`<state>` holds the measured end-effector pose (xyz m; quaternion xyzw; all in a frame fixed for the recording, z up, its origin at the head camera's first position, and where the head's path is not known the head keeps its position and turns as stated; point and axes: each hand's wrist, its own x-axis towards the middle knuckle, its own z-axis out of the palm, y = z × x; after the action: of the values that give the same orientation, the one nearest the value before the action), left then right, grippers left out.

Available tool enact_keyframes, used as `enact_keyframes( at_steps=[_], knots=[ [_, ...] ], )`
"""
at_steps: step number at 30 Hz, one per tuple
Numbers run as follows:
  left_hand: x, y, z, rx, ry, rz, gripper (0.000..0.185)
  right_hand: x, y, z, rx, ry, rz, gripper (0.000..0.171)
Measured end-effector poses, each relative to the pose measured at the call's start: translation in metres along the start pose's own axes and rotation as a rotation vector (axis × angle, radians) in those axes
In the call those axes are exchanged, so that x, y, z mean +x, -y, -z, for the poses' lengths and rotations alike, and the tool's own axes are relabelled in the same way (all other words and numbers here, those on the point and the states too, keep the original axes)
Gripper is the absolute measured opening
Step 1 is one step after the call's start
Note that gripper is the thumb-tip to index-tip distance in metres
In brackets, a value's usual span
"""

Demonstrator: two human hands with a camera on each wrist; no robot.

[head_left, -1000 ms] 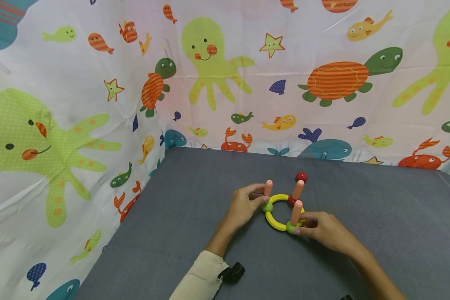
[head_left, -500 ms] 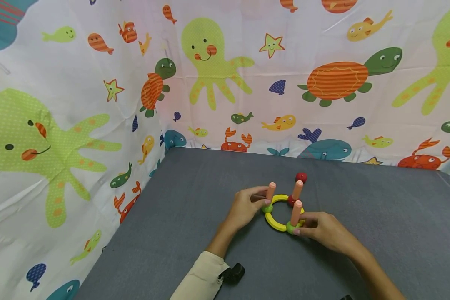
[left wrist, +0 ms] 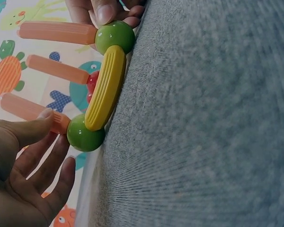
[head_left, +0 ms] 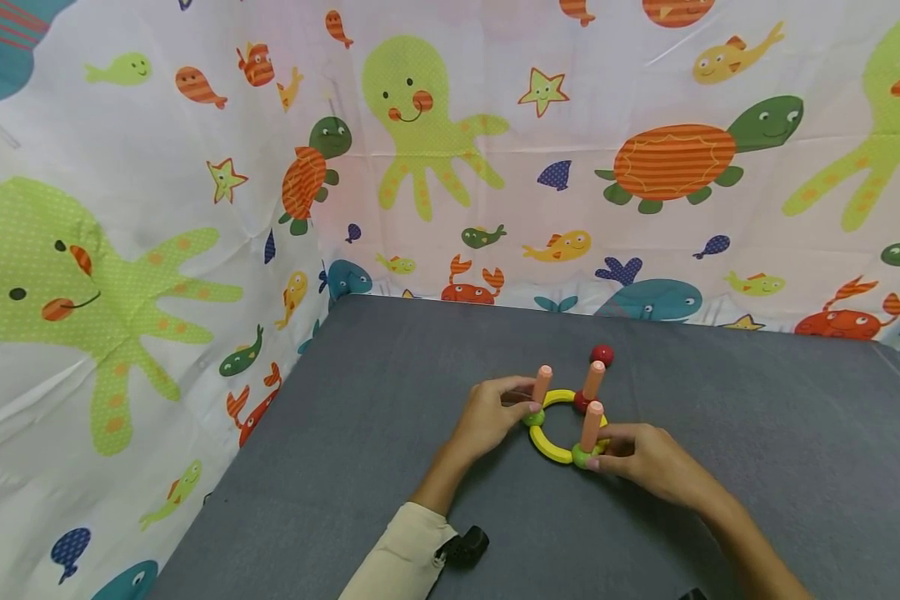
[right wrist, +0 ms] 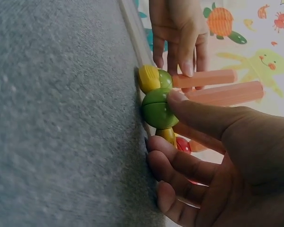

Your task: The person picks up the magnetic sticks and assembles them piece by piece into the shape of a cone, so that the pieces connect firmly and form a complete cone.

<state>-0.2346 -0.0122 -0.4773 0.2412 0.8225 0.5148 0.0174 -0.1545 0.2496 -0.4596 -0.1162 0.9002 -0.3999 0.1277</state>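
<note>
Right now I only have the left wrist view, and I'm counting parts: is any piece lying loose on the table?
Observer: Yes. The head view shows one loose red ball lying alone on the table.
Operator: Is there only the one yellow arc?
Observer: No. A second yellow arc curves along the far side, from the left green ball towards the red joint.
Operator: How does the right hand hold its end?
Observer: The right wrist view shows the right hand with its thumb on the near green ball and its fingers curled beside it.
</note>
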Motion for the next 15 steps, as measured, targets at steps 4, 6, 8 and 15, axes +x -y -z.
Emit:
enact_keyframes(
  at_steps=[4,6,8,15],
  knots=[
    [0.0,-0.001,0.001,0.009,-0.001,0.0,0.036,0.0,-0.001,0.007,0.053,0.044,0.018,0.031],
    [0.0,-0.002,0.001,0.01,-0.002,-0.001,0.035,0.0,-0.002,0.013,0.073,0.041,-0.001,0.032],
    [0.0,-0.002,0.002,0.006,-0.003,0.0,0.034,0.002,-0.003,0.017,0.073,0.013,-0.023,0.03],
    [-0.001,-0.001,0.002,0.006,-0.004,0.002,0.031,0.02,-0.012,0.032,-0.041,-0.219,-0.019,0.031]
  ],
)
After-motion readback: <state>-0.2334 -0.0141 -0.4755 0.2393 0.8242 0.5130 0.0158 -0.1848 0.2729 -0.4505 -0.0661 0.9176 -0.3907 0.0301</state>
